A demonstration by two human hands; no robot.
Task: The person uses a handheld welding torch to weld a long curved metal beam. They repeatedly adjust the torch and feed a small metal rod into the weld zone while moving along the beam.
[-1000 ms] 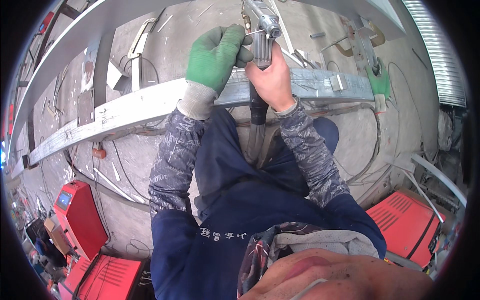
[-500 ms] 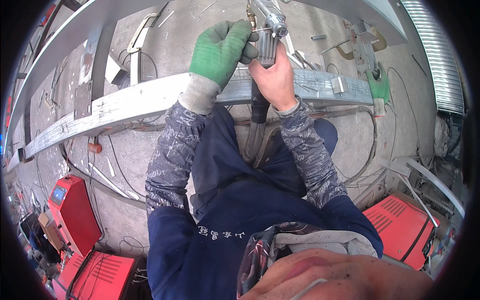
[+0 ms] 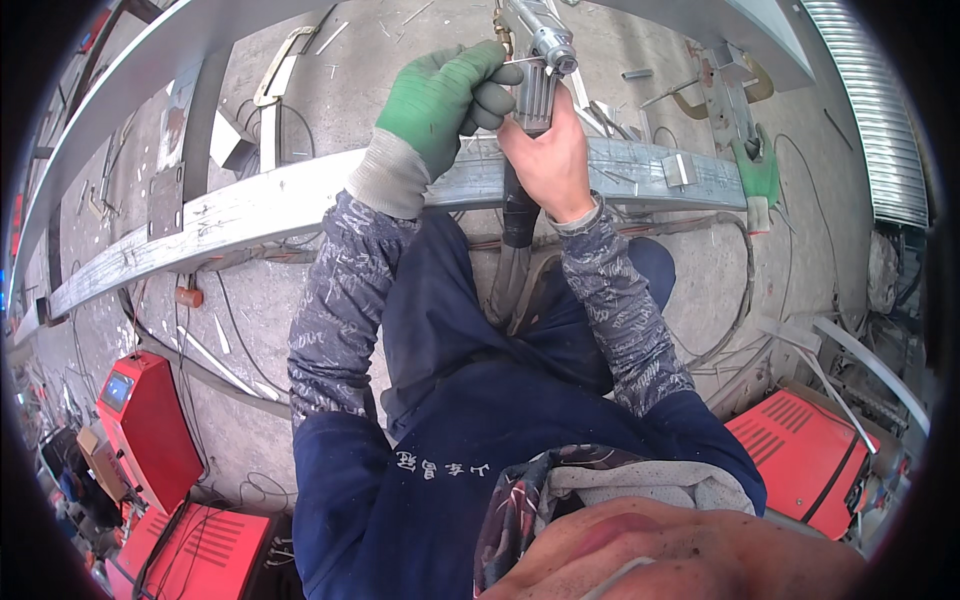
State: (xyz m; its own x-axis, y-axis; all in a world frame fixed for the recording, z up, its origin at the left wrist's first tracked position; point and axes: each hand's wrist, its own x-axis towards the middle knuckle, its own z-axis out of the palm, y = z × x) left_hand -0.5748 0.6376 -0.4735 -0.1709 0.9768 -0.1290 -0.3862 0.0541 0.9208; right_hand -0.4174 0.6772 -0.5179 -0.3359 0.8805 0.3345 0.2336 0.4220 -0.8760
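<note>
My bare right hand (image 3: pixel 548 158) is wrapped round the ribbed grip of a silver handheld welding gun (image 3: pixel 541 98). A dark, thick cable (image 3: pixel 518 210) runs down from the grip between my legs. My left hand (image 3: pixel 440 108) wears a green and grey glove and is closed, its fingertips pinching a thin pale rod (image 3: pixel 527 61) against the side of the gun's head. Brass fittings (image 3: pixel 504 42) sit beside those fingertips. Both hands are above a long galvanized steel beam (image 3: pixel 300 185) that crosses in front of me.
A green glove (image 3: pixel 757 172) hangs at the beam's right end, near a small metal block (image 3: pixel 680 170). C-clamps (image 3: pixel 272 80) grip pieces at the far side. Red machines (image 3: pixel 150 430) stand at lower left, another red machine (image 3: pixel 800 450) at lower right. Cables and metal scraps litter the floor.
My left wrist and forearm have shifted slightly left, and the gloved hand has tilted, its fingertips staying by the gun's head. My right hand and the gun have barely moved.
</note>
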